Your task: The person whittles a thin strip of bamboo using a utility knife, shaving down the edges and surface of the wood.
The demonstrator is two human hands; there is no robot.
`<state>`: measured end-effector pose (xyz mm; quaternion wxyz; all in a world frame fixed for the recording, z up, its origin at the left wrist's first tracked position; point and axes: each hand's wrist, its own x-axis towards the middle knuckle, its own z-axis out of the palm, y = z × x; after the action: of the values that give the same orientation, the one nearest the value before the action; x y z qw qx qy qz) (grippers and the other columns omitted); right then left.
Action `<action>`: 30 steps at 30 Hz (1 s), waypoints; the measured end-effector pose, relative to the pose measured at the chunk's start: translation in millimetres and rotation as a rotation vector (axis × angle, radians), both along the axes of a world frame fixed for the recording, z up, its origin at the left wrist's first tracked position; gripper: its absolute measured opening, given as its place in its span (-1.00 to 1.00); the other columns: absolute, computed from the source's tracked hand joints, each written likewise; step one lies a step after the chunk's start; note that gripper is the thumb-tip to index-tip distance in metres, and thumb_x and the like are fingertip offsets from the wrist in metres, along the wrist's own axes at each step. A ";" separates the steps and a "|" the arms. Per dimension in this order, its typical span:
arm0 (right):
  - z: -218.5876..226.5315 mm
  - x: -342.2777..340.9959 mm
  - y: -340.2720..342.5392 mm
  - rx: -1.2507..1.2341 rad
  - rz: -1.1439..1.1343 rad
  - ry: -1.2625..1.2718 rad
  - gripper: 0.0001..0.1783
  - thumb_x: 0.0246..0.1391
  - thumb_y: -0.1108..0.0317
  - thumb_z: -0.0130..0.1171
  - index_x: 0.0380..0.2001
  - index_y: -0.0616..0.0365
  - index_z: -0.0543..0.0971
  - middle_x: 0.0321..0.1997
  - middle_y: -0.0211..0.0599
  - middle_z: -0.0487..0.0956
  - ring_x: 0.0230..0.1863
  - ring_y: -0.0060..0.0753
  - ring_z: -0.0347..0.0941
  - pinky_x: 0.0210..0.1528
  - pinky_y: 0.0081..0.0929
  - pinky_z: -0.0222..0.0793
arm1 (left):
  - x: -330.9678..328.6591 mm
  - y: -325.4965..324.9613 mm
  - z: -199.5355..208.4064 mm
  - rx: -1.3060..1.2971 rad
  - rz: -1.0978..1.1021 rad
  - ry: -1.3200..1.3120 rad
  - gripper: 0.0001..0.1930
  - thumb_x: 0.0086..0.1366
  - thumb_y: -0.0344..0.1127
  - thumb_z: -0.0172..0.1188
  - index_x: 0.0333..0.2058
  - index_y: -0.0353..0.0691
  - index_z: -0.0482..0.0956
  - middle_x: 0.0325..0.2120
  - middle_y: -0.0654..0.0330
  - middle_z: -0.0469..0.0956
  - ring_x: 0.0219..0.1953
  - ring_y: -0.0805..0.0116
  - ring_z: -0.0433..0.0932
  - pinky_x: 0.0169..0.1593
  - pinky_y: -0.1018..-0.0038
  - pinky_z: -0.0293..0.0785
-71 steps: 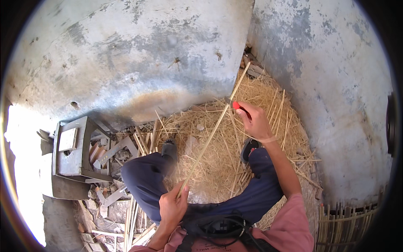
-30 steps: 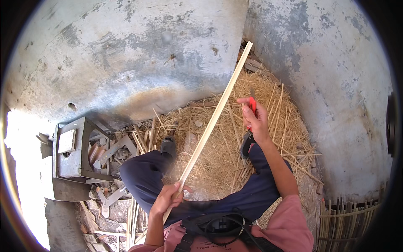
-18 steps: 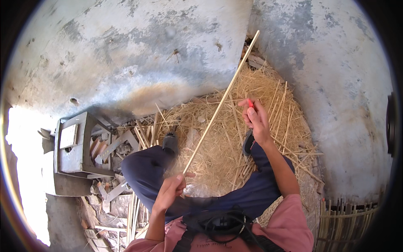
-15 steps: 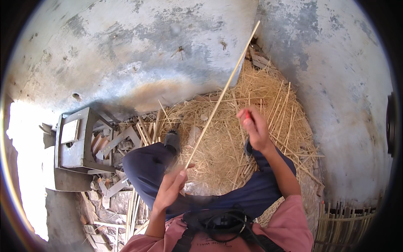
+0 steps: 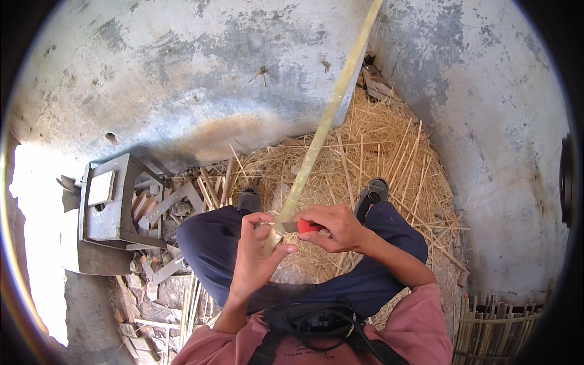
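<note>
A long pale-green bamboo strip slants up and away from my lap, its far end leaving the top of the view. My left hand holds it near the lower end, thumb stretched to one side and fingers curled behind. In my right hand is a knife with a red handle. Its short, dark blade meets the strip's right edge just above my left hand. The strip's broad face is turned up, and its lower end is partly hidden by my left hand.
Pale bamboo shavings cover the floor between my feet. Thin sticks lie on the right of the pile. A worn wooden stool on its side, with scraps around it, is at left. Upright bamboo slats stand lower right; walls rise ahead and right.
My right hand has come down and left, bringing the red-handled knife to the strip. The strip now shows a broad face instead of a thin edge, and reaches farther up the view.
</note>
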<state>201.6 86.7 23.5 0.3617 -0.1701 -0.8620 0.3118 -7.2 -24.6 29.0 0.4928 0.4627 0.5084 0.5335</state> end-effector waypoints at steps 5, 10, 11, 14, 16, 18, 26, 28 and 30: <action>-1.4 0.8 0.9 0.038 0.052 -0.024 -0.66 0.15 0.23 0.45 -0.09 0.17 0.68 -0.34 -0.25 0.66 -0.46 -0.22 0.63 -0.44 -0.39 0.50 | 4.6 1.6 -2.6 0.005 0.017 0.084 -0.33 0.25 -0.42 0.57 0.09 -0.26 0.20 -0.31 0.18 0.69 -0.27 0.60 0.56 -0.20 0.59 0.52; -9.2 -2.3 -1.2 0.037 0.032 -0.021 -0.71 0.22 0.21 0.40 -0.11 0.16 0.67 -0.33 -0.26 0.67 -0.47 -0.20 0.63 -0.45 -0.36 0.51 | 8.4 0.5 -7.3 0.023 0.070 0.103 -0.32 0.21 -0.37 0.60 0.05 -0.25 0.21 -0.34 0.16 0.72 -0.32 0.56 0.62 -0.24 0.55 0.54; -9.7 -2.6 -1.4 0.046 0.027 -0.017 -0.72 0.23 0.21 0.39 -0.12 0.16 0.66 -0.34 -0.26 0.67 -0.47 -0.20 0.62 -0.45 -0.35 0.51 | 8.8 0.7 -6.7 0.039 0.080 0.131 -0.33 0.21 -0.36 0.61 0.05 -0.26 0.23 -0.34 0.15 0.74 -0.32 0.56 0.64 -0.24 0.54 0.55; -10.2 -1.4 -1.2 0.063 0.020 -0.026 -0.72 0.23 0.20 0.38 -0.12 0.15 0.67 -0.35 -0.27 0.67 -0.48 -0.19 0.62 -0.46 -0.35 0.50 | 10.6 3.4 -2.2 0.053 0.095 0.189 -0.36 0.20 -0.35 0.61 0.03 -0.29 0.28 -0.34 0.11 0.77 -0.30 0.54 0.69 -0.24 0.52 0.57; -9.7 -1.8 -2.7 0.070 0.009 -0.012 -0.72 0.23 0.20 0.38 -0.12 0.15 0.67 -0.36 -0.27 0.66 -0.49 -0.19 0.61 -0.48 -0.34 0.49 | 11.3 3.6 4.5 0.010 0.089 0.196 -0.40 0.20 -0.36 0.61 -0.01 -0.32 0.33 -0.34 0.08 0.79 -0.26 0.53 0.72 -0.22 0.52 0.59; -8.8 -2.1 -2.5 0.081 -0.006 -0.011 -0.72 0.24 0.20 0.38 -0.12 0.15 0.67 -0.37 -0.27 0.66 -0.51 -0.19 0.60 -0.49 -0.34 0.48 | 10.8 5.1 2.8 -0.010 0.090 0.192 -0.45 0.22 -0.36 0.60 -0.04 -0.35 0.35 -0.32 0.06 0.78 -0.24 0.51 0.73 -0.22 0.53 0.60; -9.6 -2.3 -2.3 0.028 -0.001 -0.028 -0.70 0.26 0.18 0.38 -0.11 0.17 0.69 -0.39 -0.24 0.65 -0.54 -0.22 0.59 -0.51 -0.36 0.47 | 10.7 5.6 -2.0 -0.020 0.069 0.120 -0.49 0.26 -0.52 0.52 -0.07 -0.29 0.28 -0.25 0.03 0.72 -0.17 0.47 0.73 -0.14 0.60 0.63; -10.4 -2.1 -1.4 0.007 0.009 -0.013 -0.70 0.26 0.19 0.39 -0.11 0.18 0.69 -0.38 -0.23 0.66 -0.55 -0.23 0.58 -0.51 -0.37 0.46 | 10.4 5.5 -6.0 -0.001 0.066 0.126 -0.49 0.27 -0.52 0.51 -0.06 -0.29 0.27 -0.24 0.04 0.72 -0.16 0.47 0.72 -0.13 0.61 0.62; -9.9 -1.9 -1.2 -0.009 0.015 -0.001 -0.71 0.25 0.21 0.39 -0.10 0.19 0.69 -0.37 -0.22 0.66 -0.55 -0.24 0.58 -0.51 -0.37 0.46 | 12.2 5.2 -5.1 0.008 0.092 0.136 -0.51 0.27 -0.44 0.54 -0.06 -0.35 0.33 -0.27 0.04 0.73 -0.18 0.49 0.70 -0.14 0.57 0.60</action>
<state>199.7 85.5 13.6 0.3581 -0.1655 -0.8621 0.3182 5.0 -19.3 23.9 0.4300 0.4761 0.5593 0.5250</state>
